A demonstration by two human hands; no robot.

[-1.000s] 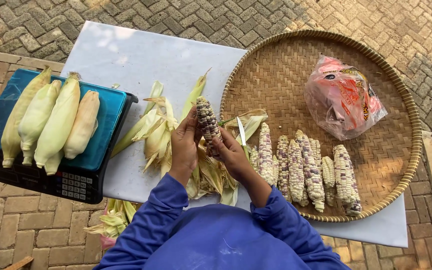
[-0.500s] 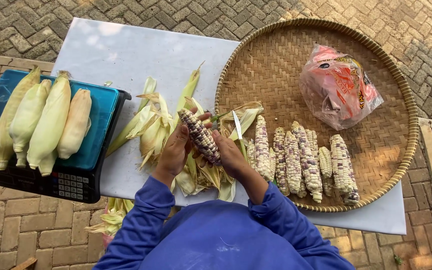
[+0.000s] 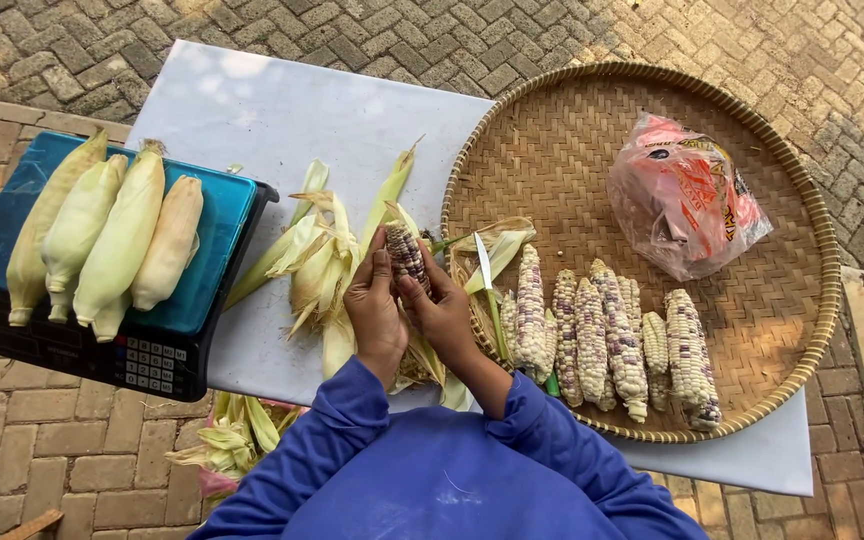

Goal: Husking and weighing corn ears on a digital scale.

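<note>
My left hand (image 3: 375, 312) and my right hand (image 3: 444, 316) both grip one speckled purple-and-white corn cob (image 3: 407, 253), held upright over the white table (image 3: 282, 120). Pale green husk leaves (image 3: 320, 262) lie spread on the table just left of and under my hands. A small knife (image 3: 488, 290) rests at the near edge of the round woven tray (image 3: 752, 160), right beside my right hand. Several husked speckled cobs (image 3: 607, 335) lie side by side in the tray's near part.
A blue scale (image 3: 202, 290) at the left carries several unhusked pale cobs (image 3: 102, 235). A crumpled pink plastic bag (image 3: 682, 195) sits in the tray's far right. More husks (image 3: 227, 440) lie on the brick paving below the table edge.
The cob was tipped sideways half a second ago and now stands upright again between both hands. My view has shifted slightly; everything else stays put.
</note>
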